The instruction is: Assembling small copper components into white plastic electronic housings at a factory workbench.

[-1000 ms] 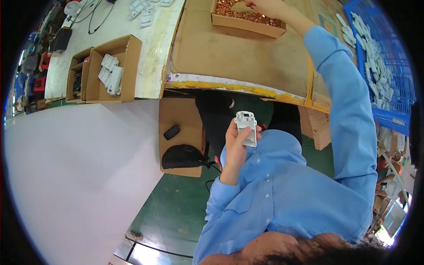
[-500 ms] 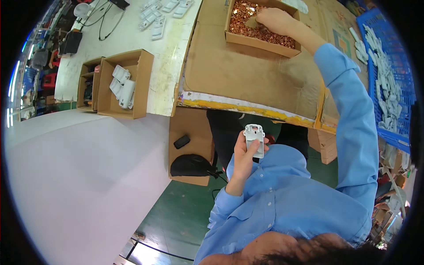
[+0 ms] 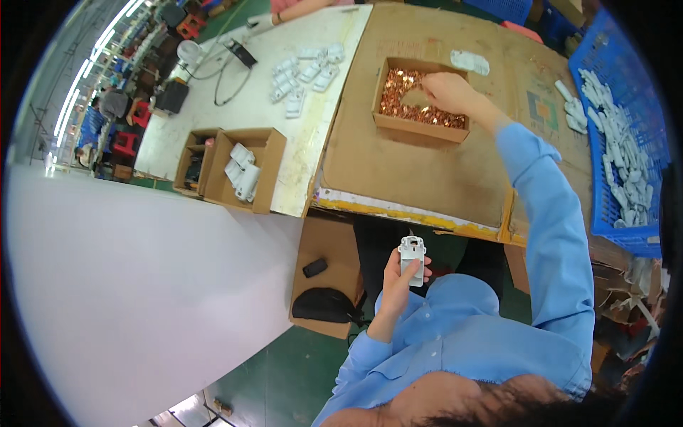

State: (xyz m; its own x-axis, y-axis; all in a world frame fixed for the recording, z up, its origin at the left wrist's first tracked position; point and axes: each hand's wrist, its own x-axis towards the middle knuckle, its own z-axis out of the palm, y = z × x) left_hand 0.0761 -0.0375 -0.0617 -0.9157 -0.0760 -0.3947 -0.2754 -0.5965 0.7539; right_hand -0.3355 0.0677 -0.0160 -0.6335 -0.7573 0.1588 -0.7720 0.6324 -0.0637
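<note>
My left hand (image 3: 395, 286) holds a white plastic housing (image 3: 412, 262) in front of my body, below the table edge. The thumb presses on its face, and a small slot shows near its upper end. My right hand (image 3: 449, 92) reaches over the cardboard box (image 3: 420, 129) on the table, with curled fingers down among small copper-coloured metal pieces (image 3: 400, 91). The fingertips are partly hidden, so I cannot make out what they pinch. A patch of bare box bottom shows beside them.
A blue crate (image 3: 601, 206) of white plastic parts stands at the right. On the white table (image 3: 292, 160) at left are several white housings (image 3: 294, 103) and an open carton (image 3: 267, 167) with white parts. Another person's arm (image 3: 302, 8) shows at the far edge.
The view has tilted, so the tables sit lower in the picture and another person's arm has come into sight. My right hand stays at the copper pieces; my left still holds the housing.
</note>
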